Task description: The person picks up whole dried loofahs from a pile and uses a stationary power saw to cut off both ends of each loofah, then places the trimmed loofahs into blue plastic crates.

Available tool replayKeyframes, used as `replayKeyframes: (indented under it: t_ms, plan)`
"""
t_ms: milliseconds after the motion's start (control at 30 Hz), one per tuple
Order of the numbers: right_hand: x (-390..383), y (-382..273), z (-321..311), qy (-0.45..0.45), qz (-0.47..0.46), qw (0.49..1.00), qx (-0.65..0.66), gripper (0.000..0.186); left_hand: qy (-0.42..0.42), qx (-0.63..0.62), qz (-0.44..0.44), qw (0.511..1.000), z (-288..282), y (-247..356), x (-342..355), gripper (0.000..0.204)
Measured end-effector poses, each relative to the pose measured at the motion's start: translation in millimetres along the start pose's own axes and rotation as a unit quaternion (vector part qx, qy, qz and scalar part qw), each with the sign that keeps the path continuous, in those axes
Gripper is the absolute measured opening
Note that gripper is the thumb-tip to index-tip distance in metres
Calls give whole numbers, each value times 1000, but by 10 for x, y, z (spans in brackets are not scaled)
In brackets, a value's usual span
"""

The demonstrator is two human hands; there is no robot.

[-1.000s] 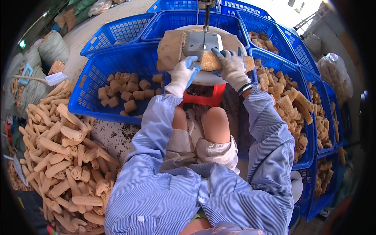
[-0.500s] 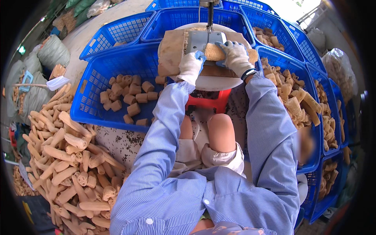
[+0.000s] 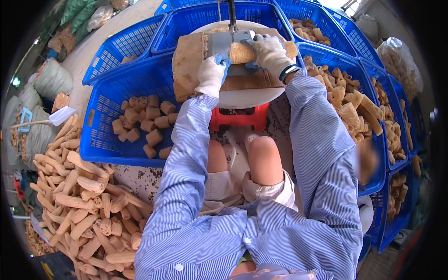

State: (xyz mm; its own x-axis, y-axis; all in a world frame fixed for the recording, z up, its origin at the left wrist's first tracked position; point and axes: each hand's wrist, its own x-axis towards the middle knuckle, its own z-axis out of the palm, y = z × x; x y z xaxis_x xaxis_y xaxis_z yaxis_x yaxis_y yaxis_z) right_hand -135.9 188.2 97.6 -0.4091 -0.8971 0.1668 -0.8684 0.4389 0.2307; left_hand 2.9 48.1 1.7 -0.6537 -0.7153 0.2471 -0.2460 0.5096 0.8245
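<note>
Looking down over a blue striped shirt [image 3: 261, 233] and bare knees [image 3: 263, 158], the view runs from a heap of long tan loofah pieces [image 3: 79, 205] on the near left floor to a red stool [image 3: 239, 119] beyond the knees. Left of the stool, a blue crate [image 3: 100, 140] holds short cut loofah chunks [image 3: 144, 123]; on the right, another blue crate [image 3: 373, 154] holds larger loofah pieces [image 3: 350, 107]. Farther on, a round white board [image 3: 245, 97] carries a sheet of cardboard [image 3: 191, 56] and a grey metal cutter [image 3: 221, 42]. The gloved left hand [image 3: 211, 74] is closed, fingers curled on the near end of a loofah length [image 3: 242, 52]. The gloved right hand [image 3: 270, 53] wraps over that same length, which lies crosswise at the cutter, touching it.
</note>
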Motion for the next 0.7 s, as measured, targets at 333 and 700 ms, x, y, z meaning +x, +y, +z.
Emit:
replayKeyframes:
  t_ms: [333, 700]
  plan:
    - [261, 116, 19, -39, 49, 996, 58, 87, -13, -39, -5, 999, -6, -1, 238, 18]
    - [598, 234, 141, -83, 66, 991, 86, 87, 33, 103, 2, 994, 22, 75, 471, 24]
